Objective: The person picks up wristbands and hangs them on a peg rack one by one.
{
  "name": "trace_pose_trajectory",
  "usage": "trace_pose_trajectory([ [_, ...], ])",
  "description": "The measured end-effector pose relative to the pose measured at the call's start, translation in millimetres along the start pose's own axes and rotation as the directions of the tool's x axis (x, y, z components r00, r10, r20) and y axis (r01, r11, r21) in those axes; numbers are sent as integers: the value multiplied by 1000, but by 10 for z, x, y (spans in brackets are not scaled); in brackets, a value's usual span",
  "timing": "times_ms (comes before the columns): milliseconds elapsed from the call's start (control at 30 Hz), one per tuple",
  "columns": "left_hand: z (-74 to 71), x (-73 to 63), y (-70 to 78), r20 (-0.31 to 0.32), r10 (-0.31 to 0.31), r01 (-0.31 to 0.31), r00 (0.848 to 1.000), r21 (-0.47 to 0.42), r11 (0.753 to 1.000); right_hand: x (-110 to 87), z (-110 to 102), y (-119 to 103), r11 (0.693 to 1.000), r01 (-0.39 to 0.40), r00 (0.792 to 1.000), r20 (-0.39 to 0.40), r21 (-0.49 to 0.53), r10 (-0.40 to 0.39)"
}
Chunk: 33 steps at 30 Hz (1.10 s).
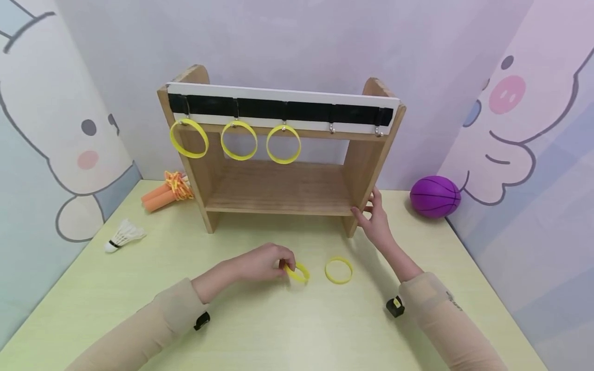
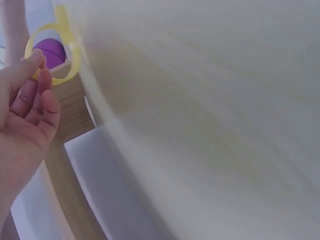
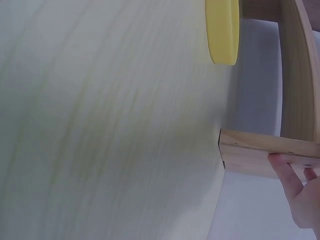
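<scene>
My left hand (image 1: 264, 262) pinches a yellow ring (image 1: 304, 274) between thumb and fingertips, low over the table; in the left wrist view the ring (image 2: 76, 62) stands out past the fingertips. Right of it a second yellow ring (image 1: 338, 282) lies flat on the table. At the wooden shelf (image 1: 278, 188), my right hand (image 1: 379, 226) holds the lower right side panel, thumb at its front edge and fingers along the outer face. Three yellow rings hang from hooks on the shelf's black-and-white top bar (image 1: 260, 109). Two hooks at the right, one of them here (image 1: 332, 129), carry no ring.
A purple ball (image 1: 435, 197) sits at the table's right back. On the left lie a shuttlecock (image 1: 124, 236) and a bundle of orange handles with cord (image 1: 167, 191). Walls printed with cartoon figures close in the table at the back and sides.
</scene>
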<state>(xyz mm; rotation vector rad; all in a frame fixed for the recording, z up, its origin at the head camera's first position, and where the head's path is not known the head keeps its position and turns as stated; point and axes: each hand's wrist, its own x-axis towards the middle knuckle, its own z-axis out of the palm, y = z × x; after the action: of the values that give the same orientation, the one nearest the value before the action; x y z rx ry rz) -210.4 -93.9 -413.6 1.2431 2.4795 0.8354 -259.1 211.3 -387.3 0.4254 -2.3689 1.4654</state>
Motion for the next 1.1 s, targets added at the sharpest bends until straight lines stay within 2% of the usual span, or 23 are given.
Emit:
trace_pose_trajectory([
  [100,-43,-6,37,-17,3,-3,1000,4,1000,3,6,13,1000,0,1000,0,2,0],
  [300,-155,-22,136,-76,55,-52,996,47,998,14,2,23,1000,5,1000,-3,-4,-5],
  [467,-248,-36,223,-120,115,-108,986,62,992,16,3,22,1000,7,1000,-4,5,-7],
  [667,-381,-57,361,-170,147,-139,974,56,989,18,7,19,1000,5,1000,4,7,-5],
  [867,-557,-57,529,-257,199,-186,946,75,980,17,3,18,1000,3,1000,9,9,-3],
  [1000,-692,-63,644,-327,200,-176,924,102,979,18,5,18,1000,1,1000,8,16,-1],
  [1100,-784,-61,716,-385,199,-171,901,107,979,19,6,20,1000,-6,1000,12,17,5],
])
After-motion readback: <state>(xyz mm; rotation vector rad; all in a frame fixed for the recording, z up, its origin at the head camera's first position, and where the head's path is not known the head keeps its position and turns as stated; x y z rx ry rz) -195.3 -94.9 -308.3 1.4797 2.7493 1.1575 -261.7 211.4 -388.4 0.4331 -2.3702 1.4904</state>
